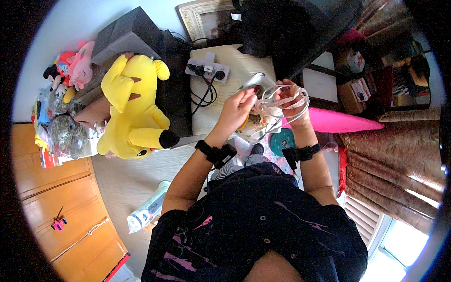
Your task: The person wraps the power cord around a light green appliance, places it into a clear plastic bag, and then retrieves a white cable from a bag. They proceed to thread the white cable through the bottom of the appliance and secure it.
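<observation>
A pale, thin cable (307, 101) lies in loose loops around the fingers of my right hand (296, 109), which is closed on it. My left hand (238, 110) is to the left of the loops, its fingertips pinched together; what they hold is too small to make out. Beneath both hands is a clear plastic container (253, 139) with a jumble of small white, brown and yellow things in it. Its far end shows past my fingers, and my hands cover part of what lies inside.
A white power strip (206, 69) with black plugs and cords lies on a cream surface (230, 54) beyond my left hand. A large yellow plush toy (136, 105) is at the left. A bright pink panel (338, 121) extends to the right. Below is a teal round thing (282, 142).
</observation>
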A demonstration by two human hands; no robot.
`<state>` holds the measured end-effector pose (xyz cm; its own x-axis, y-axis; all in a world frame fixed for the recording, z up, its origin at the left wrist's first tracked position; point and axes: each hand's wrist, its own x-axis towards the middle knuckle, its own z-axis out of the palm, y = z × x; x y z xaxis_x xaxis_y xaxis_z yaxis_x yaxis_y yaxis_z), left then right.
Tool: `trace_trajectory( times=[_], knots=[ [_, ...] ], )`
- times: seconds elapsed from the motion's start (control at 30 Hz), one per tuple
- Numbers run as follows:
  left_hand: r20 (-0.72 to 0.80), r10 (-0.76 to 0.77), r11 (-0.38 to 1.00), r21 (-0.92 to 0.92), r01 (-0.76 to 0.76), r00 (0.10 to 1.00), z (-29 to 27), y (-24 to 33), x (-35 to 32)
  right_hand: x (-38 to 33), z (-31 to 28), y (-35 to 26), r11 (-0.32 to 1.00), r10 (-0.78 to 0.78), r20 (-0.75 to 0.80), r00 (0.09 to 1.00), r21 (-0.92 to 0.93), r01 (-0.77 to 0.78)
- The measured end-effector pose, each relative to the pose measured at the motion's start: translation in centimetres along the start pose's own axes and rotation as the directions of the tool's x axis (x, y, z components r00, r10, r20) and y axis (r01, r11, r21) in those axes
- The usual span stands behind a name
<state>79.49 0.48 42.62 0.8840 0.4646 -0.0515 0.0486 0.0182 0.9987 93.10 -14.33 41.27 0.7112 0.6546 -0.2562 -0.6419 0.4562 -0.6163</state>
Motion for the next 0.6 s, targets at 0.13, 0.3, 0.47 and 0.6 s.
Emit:
trace_trajectory(
  times=[0.13, 0.3, 0.47, 0.6],
  knots=[
    [0.208, -0.132, 0.979, 0.18, 0.095, 0.969, 0.3, -0.1, 0.4, 0.1, 1.3, 0.5, 0.994, 0.033, 0.01, 0.999, 0.108, -0.034],
    [0.138, -0.245, 0.964, -0.067, 0.256, 0.96, -1.4, -1.8, 0.4, 0.3, 1.9, -0.5, 0.993, -0.053, -0.055, 0.997, -0.109, 0.047],
    [0.174, -0.009, 0.992, 0.122, -0.013, 0.985, 0.0, -0.6, -0.1, 0.7, 1.3, -0.4, 0.988, -0.066, 0.019, 0.998, 0.14, 0.063],
    [0.255, -0.053, 0.995, 0.091, 0.03, 0.966, 0.7, -1.1, 0.1, 0.3, 2.3, 0.3, 0.97, -0.032, 0.097, 0.995, 0.242, 0.007]
  ],
)
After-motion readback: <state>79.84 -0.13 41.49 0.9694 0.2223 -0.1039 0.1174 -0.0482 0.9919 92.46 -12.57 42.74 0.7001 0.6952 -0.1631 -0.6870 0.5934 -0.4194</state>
